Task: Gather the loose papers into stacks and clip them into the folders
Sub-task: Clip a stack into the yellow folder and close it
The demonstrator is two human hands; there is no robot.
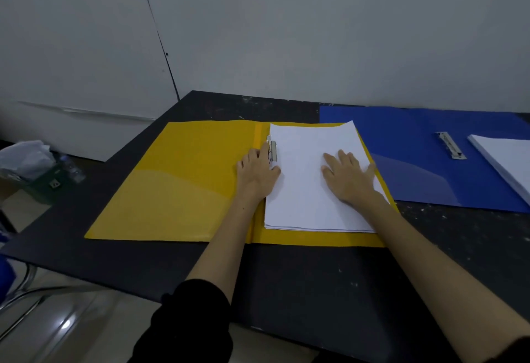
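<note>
— Since the paper stack (312,179) lies in the yellow folder (183,184), is it clipped?

— Can't tell — left hand (258,169) presses flat beside the clip (273,150), right hand (348,176) flat on paper. Far right, the blue folder (407,156) still waits.

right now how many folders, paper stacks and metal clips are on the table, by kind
Folders: 2, the yellow folder and the blue folder
Paper stacks: 2, the stack in the yellow folder and the stack on the blue folder
Metal clips: 2, the yellow folder's clip and the blue folder's clip
Total: 6
</note>
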